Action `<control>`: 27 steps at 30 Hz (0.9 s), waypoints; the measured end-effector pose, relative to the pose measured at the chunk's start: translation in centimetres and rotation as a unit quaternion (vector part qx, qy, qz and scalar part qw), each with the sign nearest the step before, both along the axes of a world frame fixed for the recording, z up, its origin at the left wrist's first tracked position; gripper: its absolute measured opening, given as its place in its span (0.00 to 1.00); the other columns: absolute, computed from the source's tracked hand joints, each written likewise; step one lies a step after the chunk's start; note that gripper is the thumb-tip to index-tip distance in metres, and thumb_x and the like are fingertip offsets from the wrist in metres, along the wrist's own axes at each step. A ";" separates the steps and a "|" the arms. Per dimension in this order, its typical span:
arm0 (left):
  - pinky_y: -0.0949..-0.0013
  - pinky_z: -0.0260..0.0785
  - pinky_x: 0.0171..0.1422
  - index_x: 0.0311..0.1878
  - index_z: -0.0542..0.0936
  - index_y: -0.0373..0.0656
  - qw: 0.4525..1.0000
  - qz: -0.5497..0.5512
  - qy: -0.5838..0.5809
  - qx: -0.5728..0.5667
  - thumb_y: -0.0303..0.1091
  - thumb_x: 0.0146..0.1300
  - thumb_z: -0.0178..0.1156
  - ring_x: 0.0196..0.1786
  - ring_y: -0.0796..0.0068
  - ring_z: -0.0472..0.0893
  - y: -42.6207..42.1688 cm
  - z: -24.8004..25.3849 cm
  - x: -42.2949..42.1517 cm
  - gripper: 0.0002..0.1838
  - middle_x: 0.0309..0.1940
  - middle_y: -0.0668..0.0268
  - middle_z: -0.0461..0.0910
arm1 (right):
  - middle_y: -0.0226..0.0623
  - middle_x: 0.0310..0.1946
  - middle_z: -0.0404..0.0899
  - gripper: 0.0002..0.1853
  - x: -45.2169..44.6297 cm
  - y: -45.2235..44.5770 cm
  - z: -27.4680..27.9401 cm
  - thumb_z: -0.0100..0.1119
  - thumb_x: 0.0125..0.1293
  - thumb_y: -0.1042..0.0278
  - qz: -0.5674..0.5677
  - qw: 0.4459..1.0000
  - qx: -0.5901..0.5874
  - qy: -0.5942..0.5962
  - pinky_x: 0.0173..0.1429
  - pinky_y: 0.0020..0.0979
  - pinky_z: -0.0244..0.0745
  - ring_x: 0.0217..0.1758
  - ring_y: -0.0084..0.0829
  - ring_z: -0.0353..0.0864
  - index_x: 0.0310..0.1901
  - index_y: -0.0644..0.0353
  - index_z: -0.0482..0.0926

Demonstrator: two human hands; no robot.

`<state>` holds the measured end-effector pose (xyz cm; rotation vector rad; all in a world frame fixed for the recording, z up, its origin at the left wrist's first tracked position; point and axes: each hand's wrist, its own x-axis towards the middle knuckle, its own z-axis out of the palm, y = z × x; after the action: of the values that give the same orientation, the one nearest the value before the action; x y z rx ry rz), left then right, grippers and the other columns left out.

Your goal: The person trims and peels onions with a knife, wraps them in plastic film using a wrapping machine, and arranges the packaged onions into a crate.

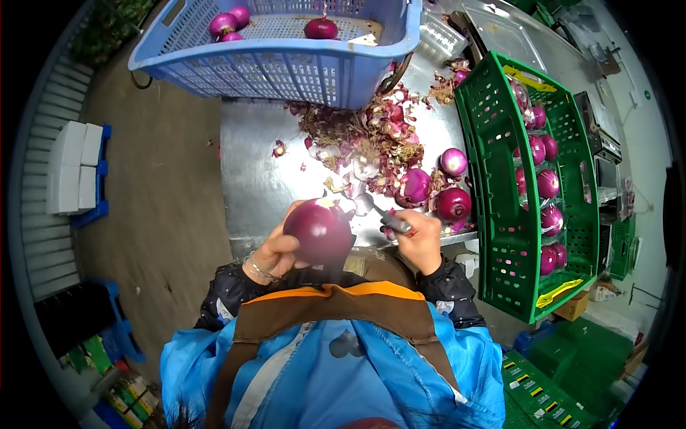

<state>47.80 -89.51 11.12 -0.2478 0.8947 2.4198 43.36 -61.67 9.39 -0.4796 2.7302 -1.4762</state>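
two hands point(275, 252) point(421, 242), one knife point(394, 221) and one held onion point(318, 230) show. at least three onions point(453, 162) point(416, 185) point(454, 205) lie on the table point(254, 161), four onions point(222, 25) in one blue crate point(264, 75).

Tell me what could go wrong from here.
The small grey knife-like tool in the right hand points toward the large, glossy purple onion in the left hand; a slip might cut that hand.
The loose, round purple-red onion near the shiny metal table's front edge could roll off.
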 end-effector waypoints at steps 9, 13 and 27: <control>0.54 0.79 0.48 0.66 0.59 0.38 0.989 0.059 -0.070 0.117 0.56 0.57 0.54 0.59 0.47 0.73 -0.2 -1.7 1.0 0.40 0.59 0.45 0.68 | 0.37 0.31 0.80 0.12 -0.5 -2.6 3.5 0.57 0.44 0.83 0.132 0.991 0.020 0.011 0.36 0.31 0.75 0.33 0.40 0.81 0.32 0.59 0.80; 0.52 0.78 0.49 0.65 0.61 0.36 0.987 0.024 -0.031 0.154 0.56 0.57 0.53 0.56 0.48 0.75 -0.8 -2.5 1.2 0.40 0.58 0.45 0.69 | 0.37 0.26 0.78 0.09 -0.4 -3.3 3.0 0.56 0.44 0.80 0.154 0.988 0.028 0.012 0.32 0.34 0.73 0.29 0.41 0.78 0.29 0.59 0.80; 0.46 0.68 0.62 0.64 0.62 0.35 0.998 0.047 -0.029 0.030 0.55 0.52 0.58 0.59 0.50 0.73 -0.1 -2.1 1.2 0.42 0.58 0.47 0.69 | 0.38 0.24 0.76 0.07 -0.3 -3.3 2.5 0.56 0.47 0.79 0.129 0.991 0.039 0.003 0.30 0.37 0.72 0.28 0.42 0.78 0.29 0.59 0.80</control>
<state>49.03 -89.57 9.01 -0.3429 0.7986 2.5077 43.01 -64.93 11.88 -0.8007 2.5957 -1.3022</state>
